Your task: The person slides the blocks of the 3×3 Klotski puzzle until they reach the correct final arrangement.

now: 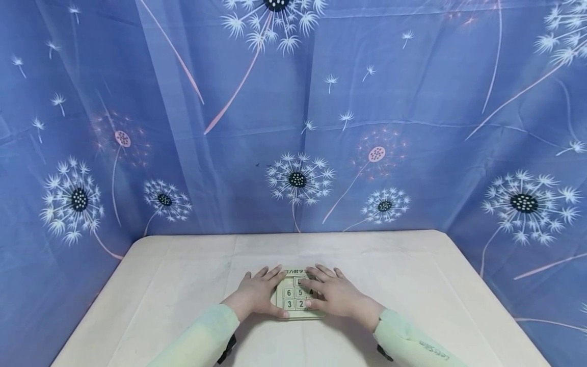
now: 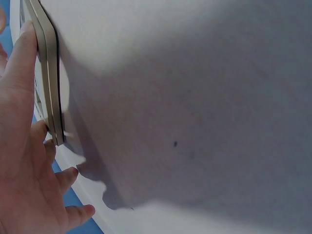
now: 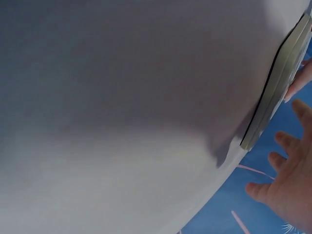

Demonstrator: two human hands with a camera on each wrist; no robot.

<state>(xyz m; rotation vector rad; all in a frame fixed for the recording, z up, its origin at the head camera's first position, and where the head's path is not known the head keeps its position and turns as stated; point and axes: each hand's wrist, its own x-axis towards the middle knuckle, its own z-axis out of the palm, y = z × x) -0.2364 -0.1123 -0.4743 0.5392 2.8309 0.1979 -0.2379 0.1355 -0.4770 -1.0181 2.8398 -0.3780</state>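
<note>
We see one number puzzle board point(image 1: 300, 316) lying flat on the cream tabletop point(image 1: 183, 285), between two bare hands. It is a pale green, smooth, plastic-looking slab with blunted corners; from the left wrist it shows two stacked layers along its side and a dark bottom edge. Printed characters run along its far border. We count six square tiles point(image 1: 289, 304) at least partly visible: 6, 5, 4, 3, 2 and one in the far row whose digit is covered; the right hand point(image 1: 338, 295) hides the rest of that side. The left hand point(image 1: 258, 293) is clamped on the board's left side, its thumb at the near corner and its fingers around the far one. The right hand's fingers are spread apart over the tiles, and we cannot tell whether their tips touch. Two pale green cloth sleeves point(image 1: 202, 334) cover the forearms, the right one printed with dark lettering, and two black straps point(image 1: 227, 349) show beneath them. Behind hangs softly creased blue cloth point(image 1: 220, 178), patterned with five whole white dandelion heads and two whole pink ones.
</note>
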